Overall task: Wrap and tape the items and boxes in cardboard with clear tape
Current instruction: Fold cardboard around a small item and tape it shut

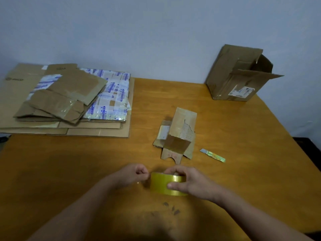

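A yellowish roll of clear tape (160,184) sits low over the wooden table (69,171) near me. My right hand (187,182) grips the roll, fingers over its top and thumb on its front. My left hand (133,173) is curled at the roll's left edge and pinches at the tape end there. Just beyond the hands stands a small box (177,134) partly wrapped in a cardboard piece, its front face shiny with tape and its flaps spread on the table.
A small cutter blade (212,155) in a printed sleeve lies right of the wrapped box. A stack of flattened cardboard sheets (66,100) fills the back left. An open cardboard box (238,75) stands at the back right against the wall.
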